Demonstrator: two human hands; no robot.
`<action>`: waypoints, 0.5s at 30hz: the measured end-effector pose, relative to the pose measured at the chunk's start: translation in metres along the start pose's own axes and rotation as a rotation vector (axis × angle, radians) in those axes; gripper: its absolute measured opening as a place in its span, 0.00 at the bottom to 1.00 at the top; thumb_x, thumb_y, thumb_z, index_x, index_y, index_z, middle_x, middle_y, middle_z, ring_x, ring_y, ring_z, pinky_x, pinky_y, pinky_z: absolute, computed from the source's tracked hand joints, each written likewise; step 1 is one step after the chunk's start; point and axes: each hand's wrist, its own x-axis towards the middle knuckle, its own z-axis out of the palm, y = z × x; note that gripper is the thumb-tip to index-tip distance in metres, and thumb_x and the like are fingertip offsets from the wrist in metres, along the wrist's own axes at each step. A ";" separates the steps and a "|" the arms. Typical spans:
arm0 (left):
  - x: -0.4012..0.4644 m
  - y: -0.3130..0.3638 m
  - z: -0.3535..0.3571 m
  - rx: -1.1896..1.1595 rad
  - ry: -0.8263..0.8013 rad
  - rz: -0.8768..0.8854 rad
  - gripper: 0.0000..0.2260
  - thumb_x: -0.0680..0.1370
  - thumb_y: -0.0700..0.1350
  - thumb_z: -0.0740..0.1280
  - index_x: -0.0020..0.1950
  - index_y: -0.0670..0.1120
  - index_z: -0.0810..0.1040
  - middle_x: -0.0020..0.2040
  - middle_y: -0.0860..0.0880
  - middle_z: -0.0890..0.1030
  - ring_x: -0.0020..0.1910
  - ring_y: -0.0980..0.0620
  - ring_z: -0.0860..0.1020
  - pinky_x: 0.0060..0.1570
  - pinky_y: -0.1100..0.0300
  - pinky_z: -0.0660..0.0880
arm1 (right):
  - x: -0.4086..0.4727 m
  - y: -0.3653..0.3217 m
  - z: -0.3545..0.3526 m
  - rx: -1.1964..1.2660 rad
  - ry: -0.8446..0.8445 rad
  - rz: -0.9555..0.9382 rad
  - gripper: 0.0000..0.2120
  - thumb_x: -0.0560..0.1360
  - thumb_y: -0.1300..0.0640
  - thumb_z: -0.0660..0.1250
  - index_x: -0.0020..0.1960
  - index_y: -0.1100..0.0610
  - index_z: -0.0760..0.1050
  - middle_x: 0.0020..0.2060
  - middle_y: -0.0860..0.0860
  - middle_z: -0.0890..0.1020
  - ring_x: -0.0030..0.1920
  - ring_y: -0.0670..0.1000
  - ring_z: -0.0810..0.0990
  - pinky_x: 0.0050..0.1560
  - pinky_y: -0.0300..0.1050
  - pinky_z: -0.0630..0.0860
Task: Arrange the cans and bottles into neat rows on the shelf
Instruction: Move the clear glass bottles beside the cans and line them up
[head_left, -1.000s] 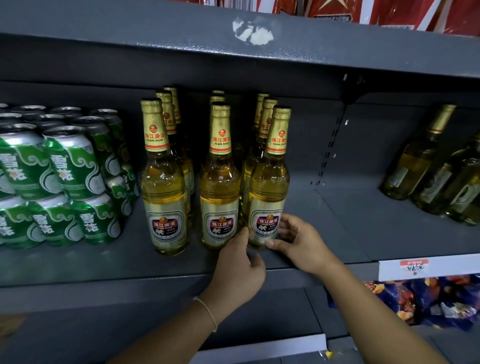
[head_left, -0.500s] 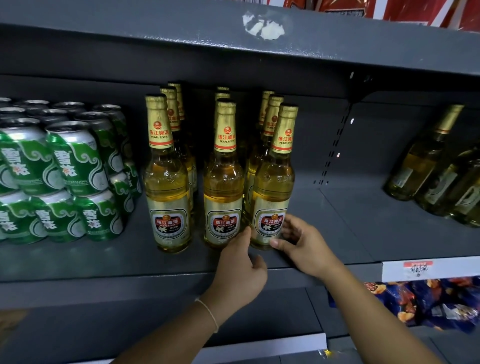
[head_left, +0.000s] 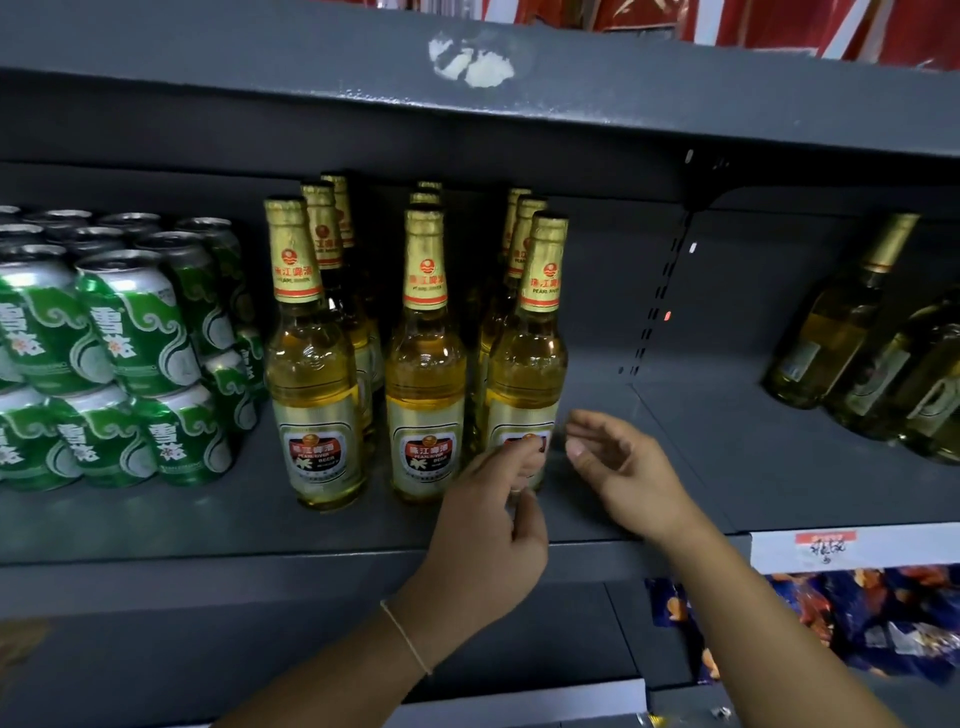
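Clearly, the left hand (head_left: 491, 525) touched the front right bottle (head_left: 527, 358) with blurred, loosely curled fingers; the right hand (head_left: 631, 475) hovered relaxed just beside it.

The grey shelf (head_left: 156, 530) carries stacked green cans (head_left: 135, 332), three rows of beer bottles (head_left: 426, 358), and pale bottles (head_left: 831, 322) rightward.

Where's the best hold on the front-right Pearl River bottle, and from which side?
Take the front-right bottle round its wide lower body, at the label, coming from its right. It stands upright; the middle bottle crowds its left and more bottles stand behind, while the shelf to its right is bare. The right hand hangs open there.
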 end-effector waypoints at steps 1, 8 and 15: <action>0.005 0.005 0.005 -0.009 0.006 0.026 0.23 0.74 0.40 0.60 0.69 0.46 0.73 0.60 0.51 0.80 0.58 0.61 0.77 0.60 0.67 0.74 | 0.001 -0.002 -0.009 -0.003 0.035 -0.017 0.17 0.77 0.66 0.67 0.65 0.60 0.74 0.58 0.52 0.81 0.55 0.41 0.80 0.55 0.30 0.75; 0.051 0.039 0.069 -0.061 -0.005 0.134 0.22 0.78 0.35 0.61 0.71 0.48 0.70 0.63 0.53 0.77 0.62 0.61 0.75 0.62 0.66 0.72 | 0.002 -0.007 -0.097 -0.082 0.193 -0.074 0.12 0.78 0.65 0.67 0.60 0.56 0.76 0.51 0.45 0.82 0.48 0.35 0.80 0.56 0.33 0.76; 0.118 0.076 0.159 -0.104 -0.061 0.162 0.21 0.79 0.37 0.61 0.72 0.47 0.68 0.68 0.49 0.74 0.66 0.56 0.73 0.65 0.59 0.72 | 0.010 0.016 -0.203 -0.129 0.323 -0.070 0.10 0.77 0.66 0.67 0.57 0.56 0.77 0.50 0.49 0.82 0.48 0.44 0.80 0.56 0.45 0.79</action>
